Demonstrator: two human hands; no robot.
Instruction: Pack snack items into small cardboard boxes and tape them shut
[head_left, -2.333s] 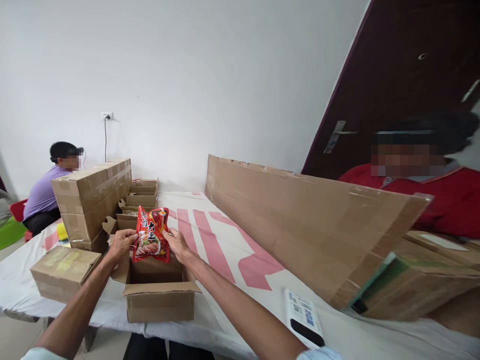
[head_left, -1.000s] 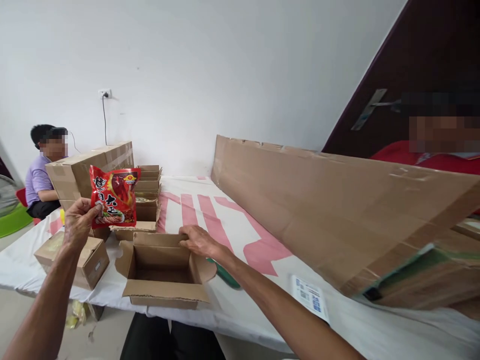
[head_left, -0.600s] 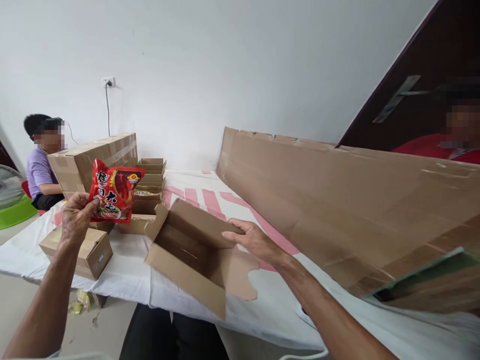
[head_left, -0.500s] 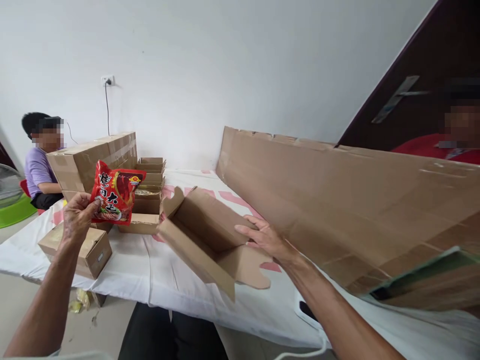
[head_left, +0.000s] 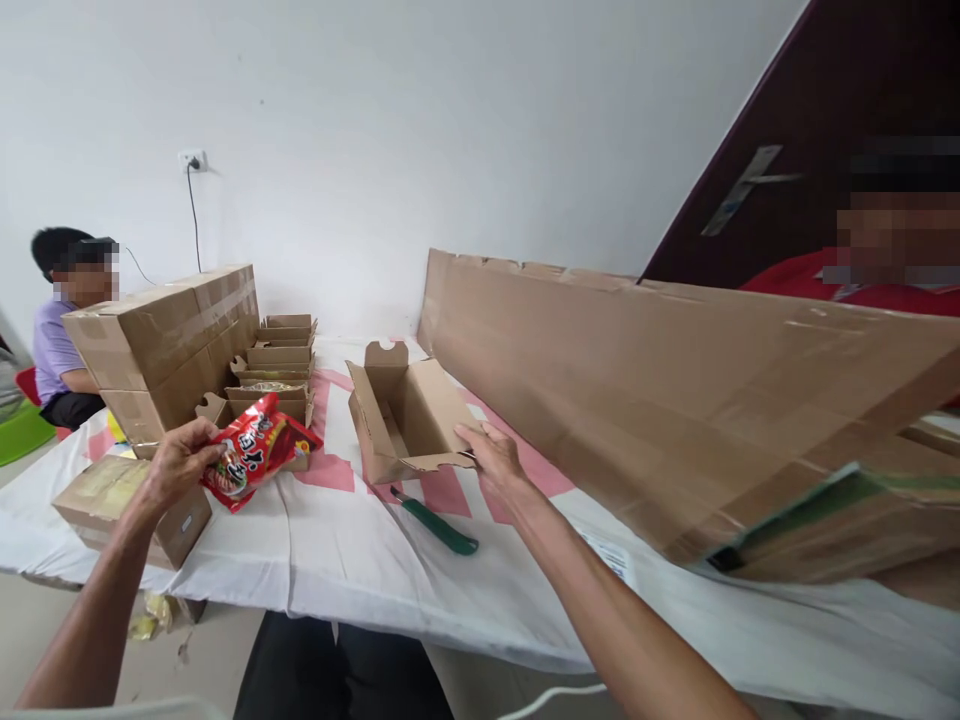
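Observation:
My left hand [head_left: 180,462] grips the left end of a red printed food packet [head_left: 259,455], held tilted above the table's left part. An empty, open cardboard box [head_left: 382,445] stands on the cloth in the middle, its flaps raised. At the box's near right corner, my right hand [head_left: 491,455] pinches the edge of its side flap between thumb and fingers. Just in front of the box lies a green-handled knife [head_left: 439,525].
Several open boxes [head_left: 281,350] stand in a row behind the packet, beside stacked taped cartons [head_left: 161,335]. A closed carton [head_left: 112,500] sits front left. A long cardboard panel [head_left: 637,390] fills the right. One person [head_left: 56,335] sits left, another [head_left: 795,270] behind the panel.
The box has moved back and now stands on the table, uncovering the green knife. The packet has come down and tilted. The view has shifted slightly right.

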